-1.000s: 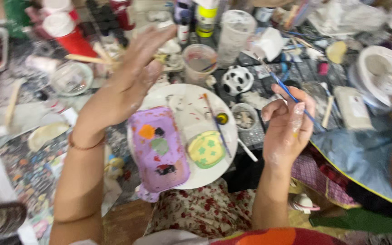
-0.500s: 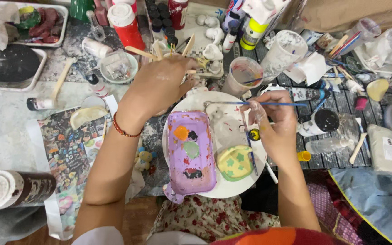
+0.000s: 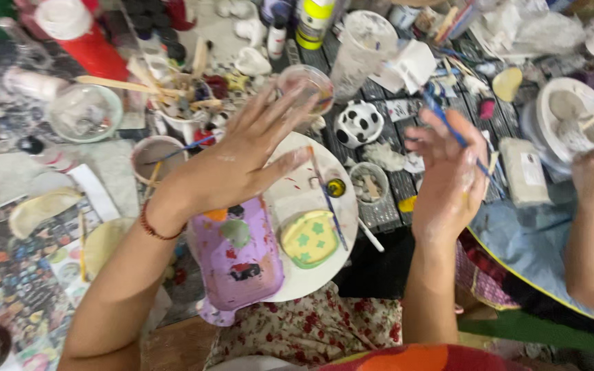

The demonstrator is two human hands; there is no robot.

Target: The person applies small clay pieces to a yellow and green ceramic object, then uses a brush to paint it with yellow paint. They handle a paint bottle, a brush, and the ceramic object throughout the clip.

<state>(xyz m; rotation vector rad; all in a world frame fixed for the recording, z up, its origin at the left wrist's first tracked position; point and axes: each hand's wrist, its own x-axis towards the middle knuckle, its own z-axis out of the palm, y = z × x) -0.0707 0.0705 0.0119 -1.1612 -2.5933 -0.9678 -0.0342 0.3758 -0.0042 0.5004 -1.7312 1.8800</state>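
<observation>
The right hand (image 3: 448, 180) is raised with its grip closed on a thin blue paintbrush (image 3: 456, 137), which slants up and away between the fingers. The left hand (image 3: 242, 161) has no grip on anything: its fingers are spread wide and flat, hovering over the far left edge of a round white plate (image 3: 311, 285). On that plate, nearest the person, lies a purple rectangular tray-shaped piece (image 3: 238, 257) painted with coloured blobs, partly under the left wrist. Just right of it on the plate sits a small yellow piece with green stars (image 3: 309, 238), and a second brush (image 3: 328, 199) rests across the plate beside that. Beyond the plate stands a black-and-white spotted figure (image 3: 357, 124), and beyond the left fingertips a clear cup (image 3: 305, 84). Far right of the plate, another person's hand (image 3: 592, 175) rests on the crowded counter (image 3: 8, 172) near a white bowl (image 3: 565, 113).
</observation>
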